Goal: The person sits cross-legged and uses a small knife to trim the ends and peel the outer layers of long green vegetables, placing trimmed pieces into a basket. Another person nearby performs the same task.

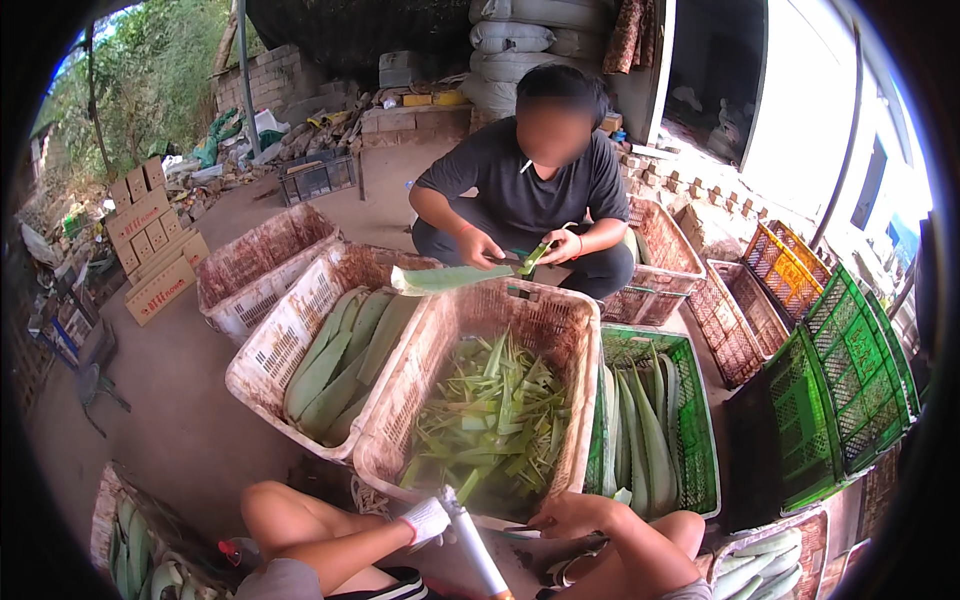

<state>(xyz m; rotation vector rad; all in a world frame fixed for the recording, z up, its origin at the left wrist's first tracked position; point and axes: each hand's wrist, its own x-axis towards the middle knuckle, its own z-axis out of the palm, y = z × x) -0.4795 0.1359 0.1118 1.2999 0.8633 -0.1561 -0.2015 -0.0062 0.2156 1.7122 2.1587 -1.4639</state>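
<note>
My left hand [426,520], in a white knit glove, is at the near rim of a stained white plastic crate [592,360]. Its fingers are partly hidden behind a lit cigarette [480,551] close to the camera. My right hand [574,515] is bare and curled at the same rim, around a thin blade-like tool [523,529], probably a knife. Cut green leaf trimmings [495,412] fill the crate's bottom. Opposite me a crouching co-worker [525,180] holds a large aloe leaf [450,279] and a strip of green peel [534,259] over the crate's far rim.
Whole aloe leaves lie in a white crate [251,360] on the left and a green crate [697,442] on the right. More leaves [757,562] sit at lower right. Green crates [855,375] stand at right, cardboard boxes [157,240] at left. Stacked sacks [514,45] are behind.
</note>
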